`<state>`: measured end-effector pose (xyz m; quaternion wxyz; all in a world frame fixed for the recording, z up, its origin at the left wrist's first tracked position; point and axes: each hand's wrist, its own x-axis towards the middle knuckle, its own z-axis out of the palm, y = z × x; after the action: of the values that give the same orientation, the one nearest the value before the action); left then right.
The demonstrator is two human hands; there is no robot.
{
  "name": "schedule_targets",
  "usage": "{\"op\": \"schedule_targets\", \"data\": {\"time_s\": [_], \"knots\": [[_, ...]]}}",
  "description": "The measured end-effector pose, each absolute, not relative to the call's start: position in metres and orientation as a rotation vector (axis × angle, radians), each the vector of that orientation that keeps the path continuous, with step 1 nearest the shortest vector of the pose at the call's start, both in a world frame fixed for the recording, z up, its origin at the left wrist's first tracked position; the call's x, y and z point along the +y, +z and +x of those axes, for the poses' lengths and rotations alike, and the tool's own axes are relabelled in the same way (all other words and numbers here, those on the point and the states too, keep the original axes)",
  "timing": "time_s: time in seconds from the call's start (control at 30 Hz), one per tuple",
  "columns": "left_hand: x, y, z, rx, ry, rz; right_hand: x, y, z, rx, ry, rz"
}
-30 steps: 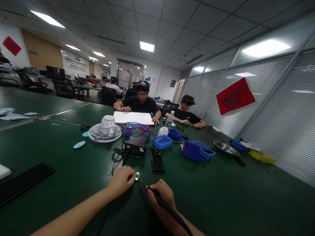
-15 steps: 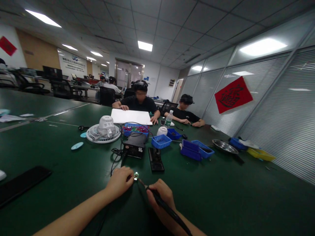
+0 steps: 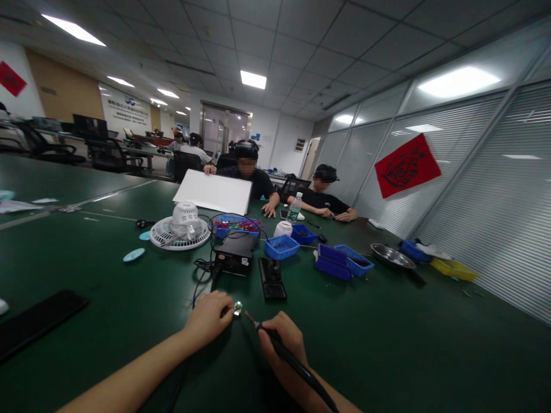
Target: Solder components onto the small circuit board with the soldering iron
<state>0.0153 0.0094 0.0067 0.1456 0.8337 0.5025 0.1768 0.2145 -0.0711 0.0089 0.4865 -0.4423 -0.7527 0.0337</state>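
Note:
My left hand [image 3: 210, 316] is closed, its fingertips at the left edge of a small bright circuit board [image 3: 237, 309] just above or on the green table; where exactly they pinch it is hidden. A soldering iron [image 3: 284, 351] lies in the closed grip of my right hand [image 3: 286, 338], held like a pen. Its tip points up and left, a short gap to the right of the board. Beyond my hands are a black soldering station [image 3: 235, 255] with a cable and a black iron stand [image 3: 272, 281].
Blue bins [image 3: 282, 246] stand to the right of the station, and another bin [image 3: 236, 225] full of coloured wires sits behind it. A white fan part [image 3: 181, 229] lies left. At far left is a black phone-like slab [image 3: 41, 324]. Across the table, a person holds a white board [image 3: 213, 192].
The soldering iron's tip has drawn slightly away from the circuit board. My left hand stays about where it was. Across the table, the person has tilted up the white board and shifted it left.

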Motion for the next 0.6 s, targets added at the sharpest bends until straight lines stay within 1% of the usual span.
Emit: {"op": "schedule_targets", "data": {"time_s": [0.6], "knots": [[0.0096,0.0058,0.0152,1.443,0.462,2.402,-0.07,0.0129,0.2107,-1.843,0.039,-1.016]]}}
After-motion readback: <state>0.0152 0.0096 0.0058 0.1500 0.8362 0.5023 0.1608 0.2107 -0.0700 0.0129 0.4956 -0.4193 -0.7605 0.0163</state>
